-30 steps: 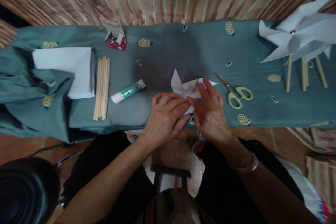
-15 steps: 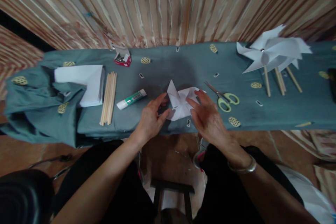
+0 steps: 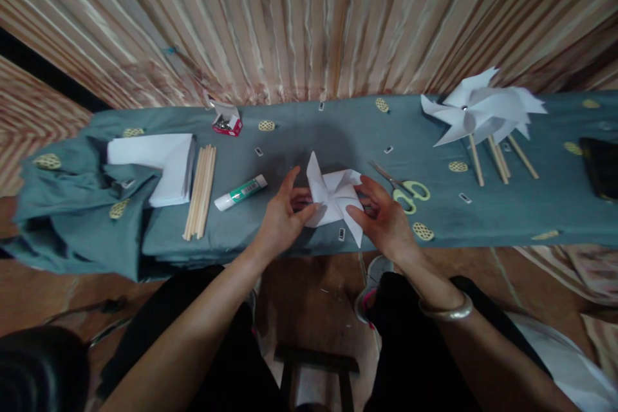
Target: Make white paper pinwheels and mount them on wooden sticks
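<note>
Paper pinwheel (image 3: pixel 331 197) — white, folded, pointed — is held at its sides by left hand (image 3: pixel 284 215) and right hand (image 3: pixel 389 219), near the draped bench (image 3: pixel 294 132) edge; glue stick (image 3: pixel 241 193) lies apart.

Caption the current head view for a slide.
Left hand and right hand hold a white paper pinwheel between a glue stick and green-handled scissors.

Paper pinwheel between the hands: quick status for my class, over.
Left hand, right hand at opposite edges; grip unclear. Paper pinwheel has corners folded inward, no stick showing on it. Scissors close beside right hand, off the paper.
</note>
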`<action>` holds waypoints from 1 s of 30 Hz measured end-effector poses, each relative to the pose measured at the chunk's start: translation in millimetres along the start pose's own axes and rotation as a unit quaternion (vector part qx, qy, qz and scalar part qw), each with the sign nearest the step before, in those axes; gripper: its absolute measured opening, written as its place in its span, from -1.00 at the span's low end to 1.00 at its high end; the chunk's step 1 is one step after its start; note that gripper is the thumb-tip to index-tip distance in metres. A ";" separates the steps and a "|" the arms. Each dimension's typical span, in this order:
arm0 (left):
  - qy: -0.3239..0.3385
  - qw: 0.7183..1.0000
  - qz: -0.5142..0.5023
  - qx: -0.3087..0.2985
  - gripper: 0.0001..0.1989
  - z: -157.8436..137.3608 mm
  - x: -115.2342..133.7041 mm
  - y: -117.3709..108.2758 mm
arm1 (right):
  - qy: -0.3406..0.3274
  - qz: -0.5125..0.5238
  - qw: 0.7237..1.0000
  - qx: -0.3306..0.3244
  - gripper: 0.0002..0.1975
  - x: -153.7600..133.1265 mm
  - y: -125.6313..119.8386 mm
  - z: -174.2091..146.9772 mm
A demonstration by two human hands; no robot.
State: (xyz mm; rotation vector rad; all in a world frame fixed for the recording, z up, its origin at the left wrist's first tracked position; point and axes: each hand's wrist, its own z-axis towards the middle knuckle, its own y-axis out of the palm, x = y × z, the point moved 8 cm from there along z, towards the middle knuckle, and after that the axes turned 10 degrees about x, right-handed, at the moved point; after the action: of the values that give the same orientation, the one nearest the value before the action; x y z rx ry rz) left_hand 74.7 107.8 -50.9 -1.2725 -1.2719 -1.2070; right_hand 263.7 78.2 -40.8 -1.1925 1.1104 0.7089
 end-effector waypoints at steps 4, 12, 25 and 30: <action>-0.047 0.996 -0.074 0.015 -0.07 0.1 1.3 2.5 | 0.073 0.156 0.985 -0.003 -0.30 3.2 5.4 0.9; -0.057 0.992 -0.105 0.032 -0.04 -0.6 6.2 -3.3 | 0.235 0.284 0.929 -0.013 -0.45 -0.1 15.8 -6.4; -0.088 0.993 -0.076 0.013 -0.58 -6.2 24.5 -12.1 | 0.207 0.296 0.929 -0.076 -0.48 -19.3 41.2 -8.2; -0.079 0.991 -0.067 0.079 -0.50 -5.2 20.6 -28.6 | 0.185 0.304 0.928 -0.109 -0.41 -29.3 52.0 -11.3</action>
State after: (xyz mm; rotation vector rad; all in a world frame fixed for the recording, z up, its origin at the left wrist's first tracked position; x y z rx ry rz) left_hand 45.5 104.9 -30.6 -1.1999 -1.5587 -1.0909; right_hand 204.0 84.6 -31.8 -1.2004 1.7951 1.1321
